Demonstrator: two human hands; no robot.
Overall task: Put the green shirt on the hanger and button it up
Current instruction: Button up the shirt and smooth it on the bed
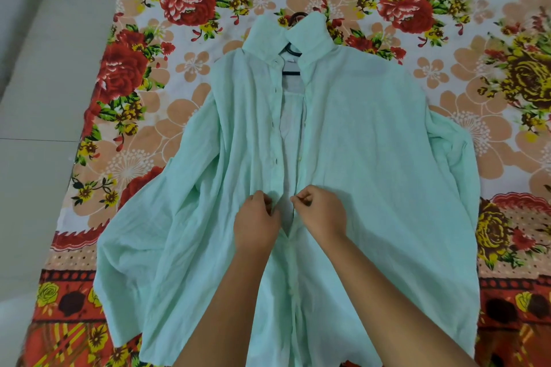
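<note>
Buttoning: I am closing the front of the shirt [372, 158], working partway up from the hem.
Left hand: my left hand [256, 222] is pinching the front edge on my side, with the fingers curled onto the cloth.
Right hand: my right hand [322, 214] is pinching the opposite edge just across the gap, thumb and finger closed on the fabric.
Shirt: it is lying front up on the sheet [185, 3], with a sleeve spreading out to each side.
Hanger: the hanger [290, 73] is sitting inside the shoulders. Its dark bar is showing in the open neck and its hook is poking out above the collar [310, 36].
Progress: below my hands the front is looking closed, and above them it is gaping up to the collar. I am judging that several buttons are left.
Hidden: my fingers are covering the button and hole, so I cannot tell which hand has which.
Doing it well: I am aiming to level the two edges first, then tilt the button and feed it through edgewise while holding the hole taut.
Watching for: I am taking care not to skip a hole or drag the shirt off the hanger.
</note>
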